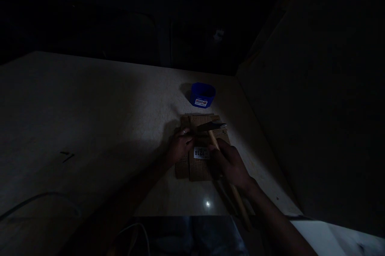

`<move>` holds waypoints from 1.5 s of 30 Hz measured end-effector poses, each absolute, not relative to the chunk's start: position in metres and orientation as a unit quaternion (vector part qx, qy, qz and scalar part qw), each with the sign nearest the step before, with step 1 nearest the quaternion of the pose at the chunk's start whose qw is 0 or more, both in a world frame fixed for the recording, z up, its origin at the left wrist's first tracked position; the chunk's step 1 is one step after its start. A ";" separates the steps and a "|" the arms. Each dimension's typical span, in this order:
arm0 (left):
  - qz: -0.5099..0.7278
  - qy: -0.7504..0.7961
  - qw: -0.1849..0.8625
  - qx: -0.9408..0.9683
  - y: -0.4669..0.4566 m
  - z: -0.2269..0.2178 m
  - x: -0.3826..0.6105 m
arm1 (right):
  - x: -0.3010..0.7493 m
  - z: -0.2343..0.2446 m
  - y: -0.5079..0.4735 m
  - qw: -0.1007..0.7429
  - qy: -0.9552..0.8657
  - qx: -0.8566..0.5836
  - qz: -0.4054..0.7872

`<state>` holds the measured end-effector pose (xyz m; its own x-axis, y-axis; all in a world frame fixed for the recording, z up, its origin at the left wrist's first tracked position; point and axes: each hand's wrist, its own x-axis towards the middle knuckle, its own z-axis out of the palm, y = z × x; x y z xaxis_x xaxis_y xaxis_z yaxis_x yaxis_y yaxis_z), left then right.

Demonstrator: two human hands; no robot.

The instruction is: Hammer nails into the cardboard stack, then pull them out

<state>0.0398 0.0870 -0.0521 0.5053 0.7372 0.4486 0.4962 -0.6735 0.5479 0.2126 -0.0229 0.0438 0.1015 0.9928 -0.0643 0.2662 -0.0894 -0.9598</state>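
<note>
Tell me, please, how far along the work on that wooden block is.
Done: the wooden block lies flat on the table, label up. In hand: the right hand holds a hammer, head over the block's far end, where the left hand steadies something too dark to identify. Left: probably the striking; no result shows yet.

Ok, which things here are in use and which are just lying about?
In use: wooden-handled hammer gripped by the right hand; brown wooden boards with a white label, under the left hand.
Lying about: round blue tub behind the boards; thin dark cable at far left.
</note>
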 end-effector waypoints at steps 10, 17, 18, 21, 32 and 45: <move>0.366 0.356 0.182 0.840 0.088 -0.053 0.041 | 0.215 0.049 -0.013 0.346 -0.597 -0.614 0.383; 0.382 0.353 0.180 0.835 0.087 -0.051 0.041 | 0.211 0.039 -0.031 0.483 -0.454 -0.589 0.462; 0.387 0.352 0.183 0.832 0.087 -0.051 0.041 | 0.209 0.033 -0.033 0.500 -0.430 -0.579 0.480; 0.409 0.348 0.202 0.819 0.087 -0.051 0.042 | 0.202 0.014 -0.037 0.539 -0.370 -0.555 0.514; 0.471 0.325 0.251 0.781 0.082 -0.037 0.034 | 0.204 -0.014 -0.048 0.647 -0.302 -0.505 0.486; 0.556 0.490 0.104 0.663 0.086 -0.014 -0.034 | 0.216 -0.012 -0.046 0.684 -0.266 -0.454 0.505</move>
